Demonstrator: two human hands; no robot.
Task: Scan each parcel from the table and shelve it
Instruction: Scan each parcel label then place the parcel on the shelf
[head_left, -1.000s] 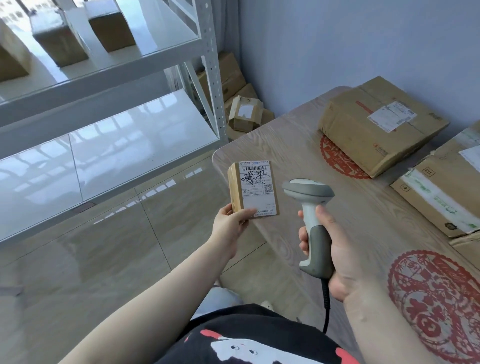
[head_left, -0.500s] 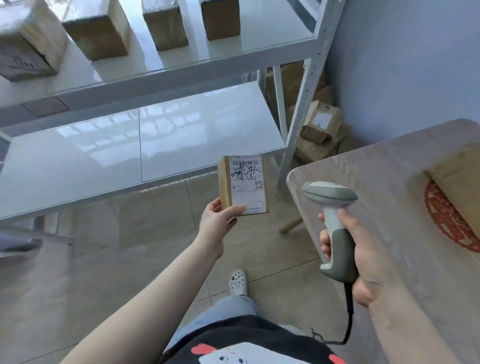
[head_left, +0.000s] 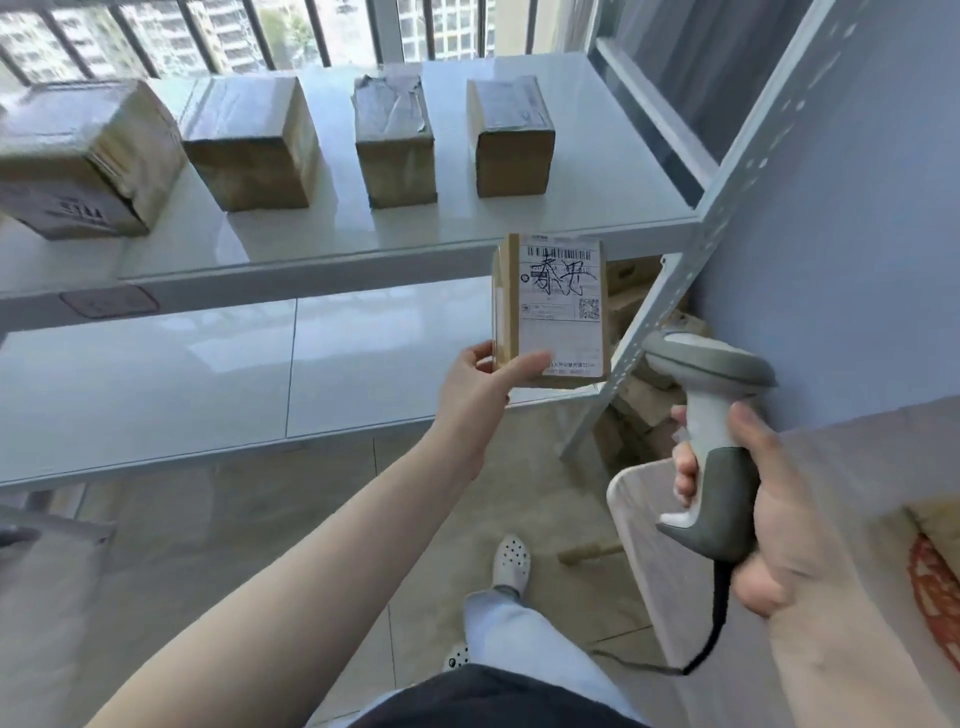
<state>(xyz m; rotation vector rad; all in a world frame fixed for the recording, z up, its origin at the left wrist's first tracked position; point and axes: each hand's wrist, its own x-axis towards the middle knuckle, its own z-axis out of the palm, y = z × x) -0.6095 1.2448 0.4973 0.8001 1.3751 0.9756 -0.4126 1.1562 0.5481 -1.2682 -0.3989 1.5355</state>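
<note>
Parcel (head_left: 551, 310) being pinched upright by left hand (head_left: 480, 387), shelf (head_left: 363, 228) at 12 o'clock; right hand (head_left: 756, 512) gripping scanner (head_left: 714, 441) at 3 o'clock.

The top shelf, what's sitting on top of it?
Four brown taped boxes sit in a row on the top shelf: one at the left, then and. Whether more sit farther left is cut off by the picture's edge.
</note>
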